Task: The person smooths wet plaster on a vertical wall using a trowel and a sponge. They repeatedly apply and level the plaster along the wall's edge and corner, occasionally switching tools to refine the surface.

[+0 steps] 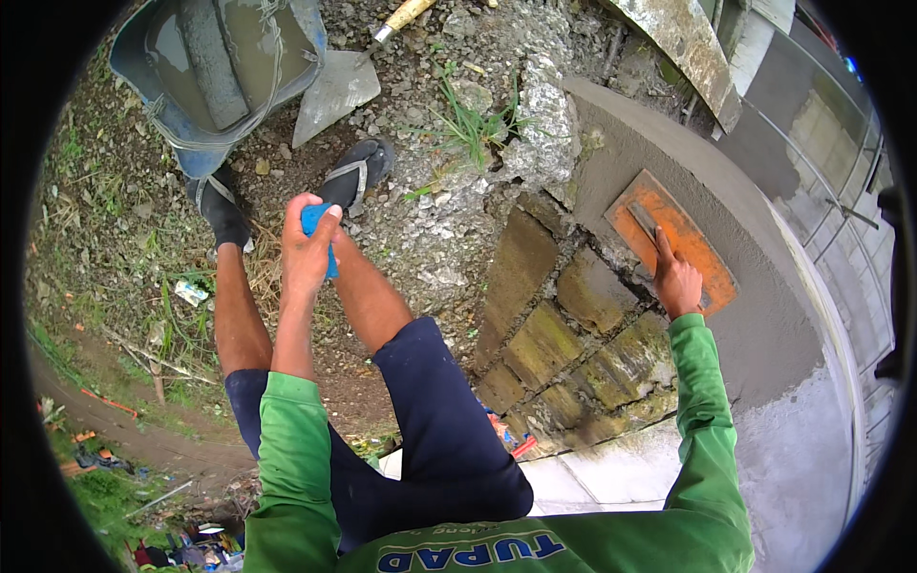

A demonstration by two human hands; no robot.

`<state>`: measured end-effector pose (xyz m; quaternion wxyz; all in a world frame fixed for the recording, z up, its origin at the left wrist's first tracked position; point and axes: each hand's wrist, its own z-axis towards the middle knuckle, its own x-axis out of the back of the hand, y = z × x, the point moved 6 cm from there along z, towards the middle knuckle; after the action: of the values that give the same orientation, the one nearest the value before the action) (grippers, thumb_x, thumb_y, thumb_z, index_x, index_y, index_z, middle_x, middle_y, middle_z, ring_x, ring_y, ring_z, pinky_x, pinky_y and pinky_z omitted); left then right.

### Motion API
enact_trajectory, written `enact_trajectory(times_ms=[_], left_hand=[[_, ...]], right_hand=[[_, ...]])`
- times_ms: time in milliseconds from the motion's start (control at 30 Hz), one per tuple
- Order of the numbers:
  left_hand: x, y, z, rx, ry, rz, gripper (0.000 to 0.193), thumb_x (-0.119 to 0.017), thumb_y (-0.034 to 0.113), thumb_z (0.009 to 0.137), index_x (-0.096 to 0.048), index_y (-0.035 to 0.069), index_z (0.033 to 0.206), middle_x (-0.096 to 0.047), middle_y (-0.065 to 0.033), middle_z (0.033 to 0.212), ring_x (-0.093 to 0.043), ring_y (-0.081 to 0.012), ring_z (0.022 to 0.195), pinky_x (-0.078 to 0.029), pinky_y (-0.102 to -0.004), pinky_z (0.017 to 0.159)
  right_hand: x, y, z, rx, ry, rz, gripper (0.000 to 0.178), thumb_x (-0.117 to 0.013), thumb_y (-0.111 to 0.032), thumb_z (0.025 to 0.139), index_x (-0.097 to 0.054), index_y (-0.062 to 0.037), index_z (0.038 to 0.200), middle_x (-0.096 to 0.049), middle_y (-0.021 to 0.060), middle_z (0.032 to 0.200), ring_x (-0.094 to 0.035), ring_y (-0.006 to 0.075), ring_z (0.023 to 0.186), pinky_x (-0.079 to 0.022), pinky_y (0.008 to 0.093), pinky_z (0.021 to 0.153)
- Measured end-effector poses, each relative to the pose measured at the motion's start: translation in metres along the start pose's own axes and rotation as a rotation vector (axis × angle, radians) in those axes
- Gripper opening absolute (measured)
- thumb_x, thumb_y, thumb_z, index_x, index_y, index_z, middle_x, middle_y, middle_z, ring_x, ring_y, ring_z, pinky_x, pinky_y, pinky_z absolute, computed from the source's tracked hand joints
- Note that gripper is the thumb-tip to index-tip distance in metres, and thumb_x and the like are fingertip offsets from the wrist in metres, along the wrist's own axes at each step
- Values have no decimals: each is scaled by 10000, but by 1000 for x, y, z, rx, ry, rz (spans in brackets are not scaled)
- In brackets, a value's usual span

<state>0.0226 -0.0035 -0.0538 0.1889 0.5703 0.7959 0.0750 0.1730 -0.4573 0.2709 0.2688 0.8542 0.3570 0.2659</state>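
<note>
My right hand (678, 284) is closed on the handle of an orange plastering float (707, 267), whose broad rectangular face lies against the wet grey mortar (793, 329) of a curved wall. My left hand (308, 253) is in front of my bent knee, fingers wrapped around a small blue block (311, 220) that looks like a sponge; much of it is hidden by the fingers. Left of the mortar, rough stonework (544, 349) shows bare, with mossy blocks and dark joints.
A blue cut-open container (158, 105) at upper left holds murky water and a grey bar. Beside it a pointed trowel (334, 91) with a wooden handle lies on stony ground. A grass tuft (473, 119) grows near broken concrete (540, 124). Metal rods (812, 177) stand beyond the wall.
</note>
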Motion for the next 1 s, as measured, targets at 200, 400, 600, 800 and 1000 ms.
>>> enact_trajectory(times_ms=[200,400,600,800,1000], left_hand=[[1,4,1,-10,-26,-2,376,-702,285,912,-514,135,1201,-560,-25,852,-582,-100,687,-461,-264,476],[-6,5,1,18,0,-54,373,-703,294,914,-517,133,1193,-567,-16,852,-586,-95,691,-474,-259,493],[11,8,4,-20,-8,17,362,-700,299,917,-519,145,1190,-575,-18,861,-595,-100,689,-476,-260,491],[-9,1,-1,42,4,-65,378,-709,309,911,-523,140,1194,-581,-19,855,-600,-100,683,-482,-263,480],[3,14,-5,31,14,-26,359,-700,309,922,-527,148,1193,-587,-20,851,-604,-101,683,-483,-263,475]], right_hand=[[-72,-47,2,118,-279,-43,625,-504,-96,909,-385,-222,1510,-696,218,928,-702,389,743,-549,516,632],[0,22,-32,-84,-123,-14,641,-499,-108,911,-357,-232,1524,-694,236,969,-706,391,763,-561,507,662],[-91,-40,-12,96,-240,-17,699,-508,-99,902,-304,-253,1552,-668,193,803,-684,380,691,-551,516,658],[-11,67,-83,-55,-121,-39,655,-496,-128,932,-310,-251,1548,-682,178,818,-686,381,698,-549,516,649],[-69,-35,16,30,-112,47,619,-528,-185,952,-331,-269,1533,-679,177,818,-682,392,684,-544,511,616]])
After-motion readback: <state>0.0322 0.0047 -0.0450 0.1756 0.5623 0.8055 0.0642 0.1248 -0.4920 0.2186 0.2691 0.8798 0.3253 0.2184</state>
